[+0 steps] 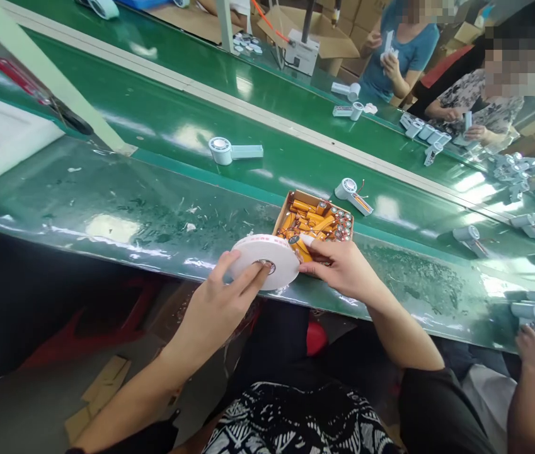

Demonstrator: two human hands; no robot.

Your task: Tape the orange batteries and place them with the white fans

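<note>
Hands (217, 302) (345, 268) — one roll (283, 261), one battery (302, 250)

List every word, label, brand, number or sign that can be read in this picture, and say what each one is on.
No text can be quoted with confidence.
White tape roll: red printed characters along its upper edge, too small and blurred to read.
White equipment box across the line: small dark marks on its front, too small to read.
</note>
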